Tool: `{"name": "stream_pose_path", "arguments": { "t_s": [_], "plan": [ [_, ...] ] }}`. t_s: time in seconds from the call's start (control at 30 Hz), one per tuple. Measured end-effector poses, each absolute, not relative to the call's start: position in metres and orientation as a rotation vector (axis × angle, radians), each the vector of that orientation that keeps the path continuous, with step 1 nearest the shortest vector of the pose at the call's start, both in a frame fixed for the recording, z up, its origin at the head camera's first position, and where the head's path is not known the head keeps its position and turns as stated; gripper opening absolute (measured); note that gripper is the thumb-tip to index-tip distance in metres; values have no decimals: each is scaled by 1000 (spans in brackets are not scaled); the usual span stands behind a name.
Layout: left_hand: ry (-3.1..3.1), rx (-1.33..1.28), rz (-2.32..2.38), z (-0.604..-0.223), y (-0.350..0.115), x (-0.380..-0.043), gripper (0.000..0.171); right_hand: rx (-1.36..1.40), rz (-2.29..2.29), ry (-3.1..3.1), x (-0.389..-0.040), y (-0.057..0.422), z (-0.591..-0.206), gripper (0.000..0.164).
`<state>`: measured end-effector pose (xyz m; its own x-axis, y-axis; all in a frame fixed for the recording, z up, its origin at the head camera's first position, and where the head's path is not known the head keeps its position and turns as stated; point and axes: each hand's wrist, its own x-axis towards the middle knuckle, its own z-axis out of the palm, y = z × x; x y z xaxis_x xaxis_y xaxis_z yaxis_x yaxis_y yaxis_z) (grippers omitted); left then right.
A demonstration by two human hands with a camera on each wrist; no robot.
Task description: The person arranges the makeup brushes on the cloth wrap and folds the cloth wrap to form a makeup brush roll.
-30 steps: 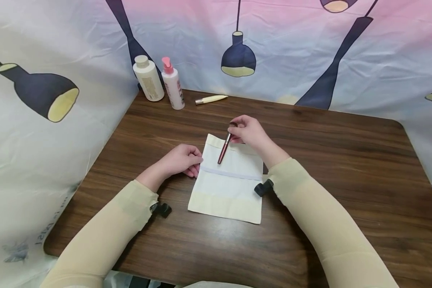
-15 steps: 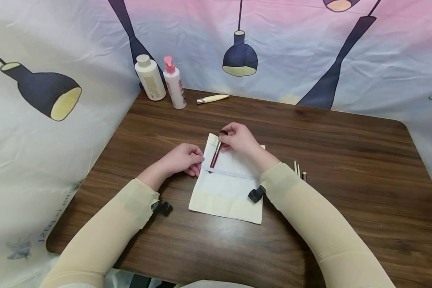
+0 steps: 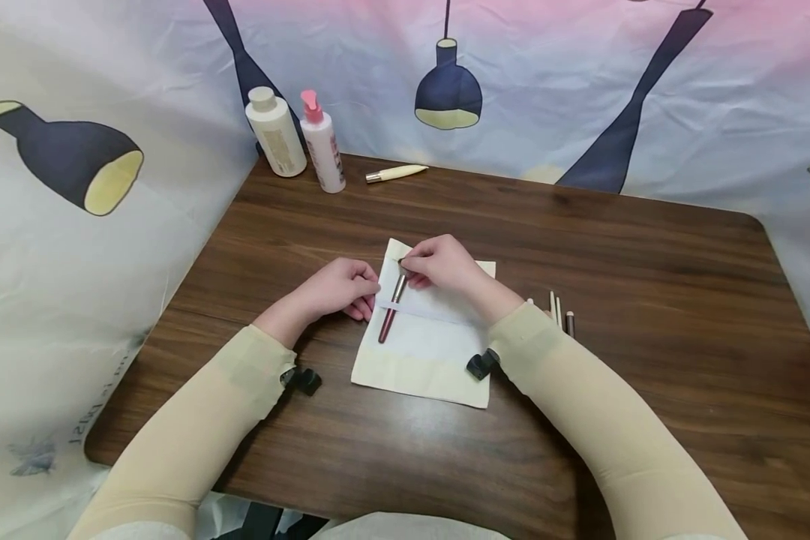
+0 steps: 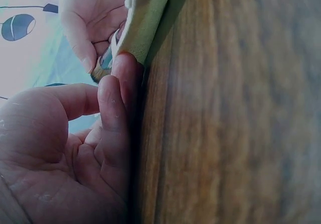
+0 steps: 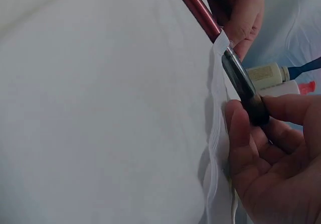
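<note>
Beyond the far left corner of a rectangular white cloth with cream end bands (image 3: 418, 373) stands a white bottle with a beige cap (image 3: 277, 139). Just beside it, nearer the cloth, is a slim white bottle with a pink pump top (image 3: 323, 154). At the cloth's left edge is the left hand (image 3: 344, 287), its fingers curled and touching that edge; whether they pinch the fabric I cannot tell. Well beyond the cloth's far edge lies a slender cream tool with a silvery end (image 3: 397, 173). On the cloth's left part lies a brush with a glossy dark red handle and dark bristles (image 3: 388, 324), slanting, its handle passing under the narrow white strap (image 3: 424, 312) that crosses the cloth. Over the cloth's far left part, the right hand (image 3: 442, 262) pinches the brush at its bristle end between thumb and fingers. To the right of the cloth, partly hidden by the cream right sleeve (image 3: 580, 390), are thin pale sticks (image 3: 552, 306) and a dark brown stick with a pale tip (image 3: 570, 325). The dark wood-grain bench (image 3: 682, 300) carries the cloth and extends farther right.
</note>
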<state>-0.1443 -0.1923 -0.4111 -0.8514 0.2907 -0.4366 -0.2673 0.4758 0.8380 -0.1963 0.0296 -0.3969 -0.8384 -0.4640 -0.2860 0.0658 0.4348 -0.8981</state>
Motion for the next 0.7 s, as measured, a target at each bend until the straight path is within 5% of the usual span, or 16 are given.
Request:
{"name": "stream_pose_path", "arguments": {
  "t_s": [0.7],
  "plan": [
    [2151,21,1407,-415,-194,-147,17,-635,-1212,2277,-183,20,-402,9]
  ]
}}
